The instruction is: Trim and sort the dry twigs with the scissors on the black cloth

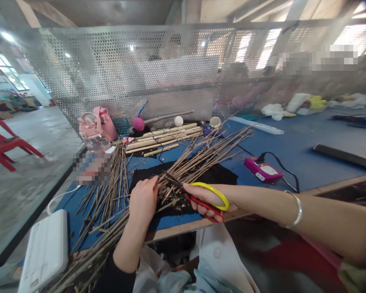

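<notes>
My right hand (201, 199) grips scissors (221, 194) with one yellow handle loop and one red one. Their dark blades point left, at the twigs close to my left fingertips. My left hand (143, 199) is closed at the near end of a bundle of thin brown twigs (198, 162), its fingers mostly hidden behind the back of the hand. This bundle slants up to the right over a black cloth (222, 173). Small cut bits lie on the cloth between my hands. More twigs (112, 179) are spread to the left, and some run under my left forearm.
Pale thick sticks (164, 136) lie at the back of the blue table. A pink-lidded jug (93, 132) stands back left, with a white power bank (45, 248) nearer. To the right are a purple power socket (262, 169) with a cable and a long black bar (344, 156). A perforated metal screen (125, 73) rises behind.
</notes>
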`<state>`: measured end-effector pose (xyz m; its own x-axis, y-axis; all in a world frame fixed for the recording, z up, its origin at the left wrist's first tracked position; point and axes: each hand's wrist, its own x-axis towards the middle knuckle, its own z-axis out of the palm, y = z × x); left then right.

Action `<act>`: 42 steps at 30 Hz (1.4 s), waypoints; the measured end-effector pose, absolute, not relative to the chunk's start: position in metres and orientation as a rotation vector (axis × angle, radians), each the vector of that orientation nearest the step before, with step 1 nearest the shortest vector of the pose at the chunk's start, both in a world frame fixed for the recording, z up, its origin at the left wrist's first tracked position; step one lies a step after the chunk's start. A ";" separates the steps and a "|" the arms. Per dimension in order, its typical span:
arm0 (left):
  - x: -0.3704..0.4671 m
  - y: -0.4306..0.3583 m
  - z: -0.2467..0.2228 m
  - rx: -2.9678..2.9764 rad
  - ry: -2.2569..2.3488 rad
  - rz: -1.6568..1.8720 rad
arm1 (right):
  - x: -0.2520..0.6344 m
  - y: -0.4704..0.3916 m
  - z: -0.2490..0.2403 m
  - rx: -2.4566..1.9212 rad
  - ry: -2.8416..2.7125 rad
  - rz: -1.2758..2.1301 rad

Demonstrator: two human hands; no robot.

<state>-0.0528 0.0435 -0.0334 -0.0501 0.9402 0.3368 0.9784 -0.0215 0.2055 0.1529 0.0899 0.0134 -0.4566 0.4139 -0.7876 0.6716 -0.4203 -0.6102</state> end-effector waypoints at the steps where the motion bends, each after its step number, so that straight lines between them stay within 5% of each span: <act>1: -0.052 0.043 -0.033 -2.098 -2.115 -0.606 | 0.153 0.090 0.014 1.528 1.578 -1.982; 24: -0.047 0.044 -0.030 -2.051 -2.196 -0.802 | 0.160 0.081 0.010 1.513 1.561 -2.083; 42: -0.046 0.042 -0.032 -2.159 -2.116 -0.778 | 0.133 0.088 0.015 1.576 1.744 -1.760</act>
